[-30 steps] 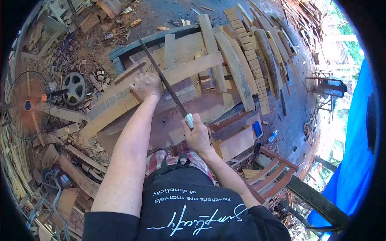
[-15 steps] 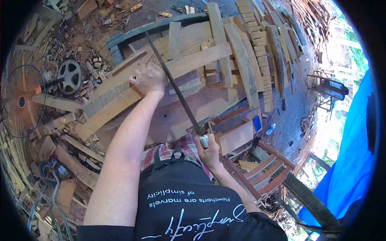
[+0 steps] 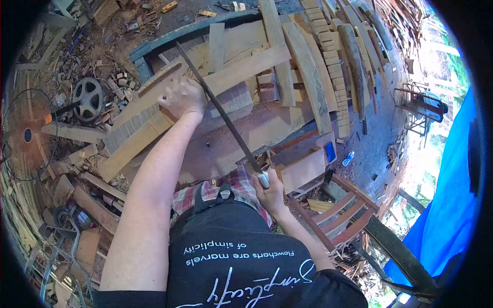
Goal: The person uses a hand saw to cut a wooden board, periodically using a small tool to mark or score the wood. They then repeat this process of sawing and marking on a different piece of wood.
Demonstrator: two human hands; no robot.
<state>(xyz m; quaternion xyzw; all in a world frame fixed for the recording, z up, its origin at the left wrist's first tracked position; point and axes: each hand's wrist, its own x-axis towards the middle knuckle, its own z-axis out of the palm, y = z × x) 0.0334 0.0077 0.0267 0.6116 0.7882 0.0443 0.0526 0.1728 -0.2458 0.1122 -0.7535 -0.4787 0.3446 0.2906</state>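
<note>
My right hand (image 3: 270,188) is wrapped around the pale handle of a long, narrow handsaw (image 3: 226,120). Its dark blade slants up and left, crossing a flat wooden plank (image 3: 251,66) close beside my left hand. With fingers curled, my left hand (image 3: 184,98) presses down on the plank's left end, which it partly hides. Under and beside that hand lies a row of small wooden blocks (image 3: 134,123). Sawdust covers the workbench (image 3: 205,154) below. Whether the teeth are biting into the wood cannot be made out.
Curved timbers (image 3: 308,77) and a notched strip of blocks (image 3: 334,72) lie across the bench's right side. A fan (image 3: 28,134) and a wheel (image 3: 88,99) stand left among scraps. A slatted wooden frame (image 3: 341,218) is near my right arm; a blue tarp (image 3: 441,205) hangs beyond.
The saw has slid slightly back toward my body along with my right hand. My left hand keeps its place on the plank. The whole view has shifted a little.
</note>
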